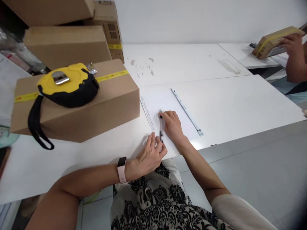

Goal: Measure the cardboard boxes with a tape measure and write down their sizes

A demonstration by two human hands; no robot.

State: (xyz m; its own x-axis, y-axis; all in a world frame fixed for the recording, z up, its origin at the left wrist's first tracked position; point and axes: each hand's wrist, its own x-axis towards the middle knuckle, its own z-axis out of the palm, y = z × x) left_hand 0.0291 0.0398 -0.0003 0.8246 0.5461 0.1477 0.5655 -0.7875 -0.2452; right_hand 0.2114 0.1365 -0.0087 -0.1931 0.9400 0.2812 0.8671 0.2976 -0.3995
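Note:
A white sheet of paper [168,105] with printed strips along two edges lies on the white table [240,102]. My right hand [173,125] grips a black pen [161,129], its tip on the paper. My left hand [151,155], a pale watch on its wrist, rests on the near edge of the sheet, fingers bent and lying by the pen's rear end. A brown cardboard box [96,105] with yellow tape stands left of the paper. On top of it sits a yellow and black tape measure [68,84] with a black strap hanging down.
More cardboard boxes [64,41] are stacked at the back left. At the far right another person's hand [295,54] holds a small taped box [273,41] over a second table. The table's front edge runs just before my body.

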